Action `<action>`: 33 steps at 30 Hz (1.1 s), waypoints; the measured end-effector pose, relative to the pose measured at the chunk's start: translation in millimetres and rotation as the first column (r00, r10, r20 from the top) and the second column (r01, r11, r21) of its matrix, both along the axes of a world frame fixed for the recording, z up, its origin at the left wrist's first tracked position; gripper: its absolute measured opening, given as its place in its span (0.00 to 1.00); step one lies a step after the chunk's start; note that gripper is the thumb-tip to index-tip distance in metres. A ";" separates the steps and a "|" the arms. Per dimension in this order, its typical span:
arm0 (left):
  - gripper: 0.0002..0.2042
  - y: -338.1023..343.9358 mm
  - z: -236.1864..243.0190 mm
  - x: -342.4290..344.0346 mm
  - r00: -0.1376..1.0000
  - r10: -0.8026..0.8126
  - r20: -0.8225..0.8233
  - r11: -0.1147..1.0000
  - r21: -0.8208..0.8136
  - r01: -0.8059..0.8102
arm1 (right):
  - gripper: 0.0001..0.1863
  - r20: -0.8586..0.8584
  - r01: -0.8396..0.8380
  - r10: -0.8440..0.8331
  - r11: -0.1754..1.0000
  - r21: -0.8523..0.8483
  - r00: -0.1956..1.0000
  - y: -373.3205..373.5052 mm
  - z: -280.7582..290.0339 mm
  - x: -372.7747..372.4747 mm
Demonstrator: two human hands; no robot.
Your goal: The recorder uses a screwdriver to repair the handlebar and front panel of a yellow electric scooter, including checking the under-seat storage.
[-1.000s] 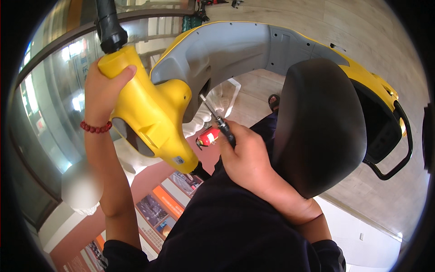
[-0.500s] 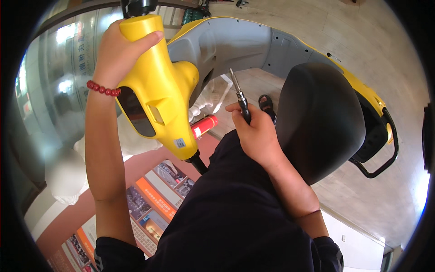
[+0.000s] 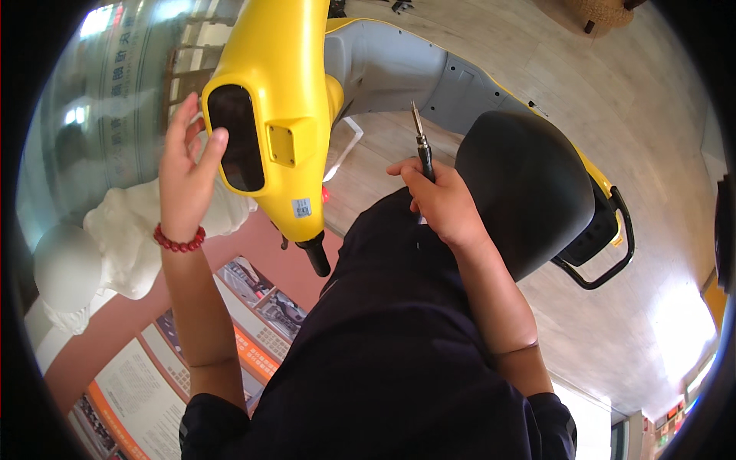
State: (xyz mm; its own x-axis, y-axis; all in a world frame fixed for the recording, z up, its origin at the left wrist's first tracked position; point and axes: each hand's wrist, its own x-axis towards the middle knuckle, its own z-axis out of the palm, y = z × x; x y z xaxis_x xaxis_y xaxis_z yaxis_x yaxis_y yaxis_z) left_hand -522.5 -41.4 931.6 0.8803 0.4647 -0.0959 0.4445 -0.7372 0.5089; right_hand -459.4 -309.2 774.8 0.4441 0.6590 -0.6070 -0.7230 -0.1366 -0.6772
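Left hand [image 3: 186,178] open, fingertips resting on glossy yellow plastic scooter front cover [image 3: 270,115]. Right hand [image 3: 438,201] clenched around slim black-handled screwdriver [image 3: 420,146]. Unclamped cover could swing, tip could scratch paint.

Bright daylight; glare patch on the wooden floor [image 3: 678,326] lower right; fisheye bending and black vignette at the edges.

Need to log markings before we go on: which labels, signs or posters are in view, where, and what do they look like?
Sticker: small white square, low on the yellow scooter front panel, right of the left hand.
Posters: lower left, flat, white and grey sheets with orange bands and photos.
Glass lettering: upper left, pale characters on the window.
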 end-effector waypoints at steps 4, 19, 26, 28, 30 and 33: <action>0.24 -15.7 -31.2 -61.8 0.934 0.321 0.158 0.925 -0.263 -0.274 | 0.16 0.064 0.021 -0.020 1.000 -0.008 0.998 -0.4 5.8 -0.1; 0.19 -48.1 -87.8 -121.8 0.859 0.484 -0.170 0.740 -0.445 -0.505 | 0.15 0.092 -0.008 0.007 1.000 0.013 0.996 -21.6 -0.4 15.7; 0.26 -48.2 -85.1 -108.1 0.779 0.600 -0.184 0.639 -0.475 -0.605 | 0.15 0.070 -0.070 0.068 0.997 0.032 0.995 -25.2 2.2 16.6; 0.26 -51.6 -84.2 -111.3 0.782 0.599 -0.170 0.661 -0.446 -0.603 | 0.16 0.055 -0.060 0.059 0.998 0.030 0.997 -25.4 1.4 16.0; 0.27 -51.8 -82.3 -111.9 0.799 0.567 -0.201 0.657 -0.475 -0.586 | 0.16 0.052 -0.076 0.074 0.997 0.034 0.996 -25.6 -0.4 16.5; 0.26 -43.3 -79.8 -109.0 0.812 0.531 -0.242 0.756 -0.298 -0.583 | 0.16 0.057 -0.096 0.095 0.995 0.011 0.994 -31.3 -2.4 16.7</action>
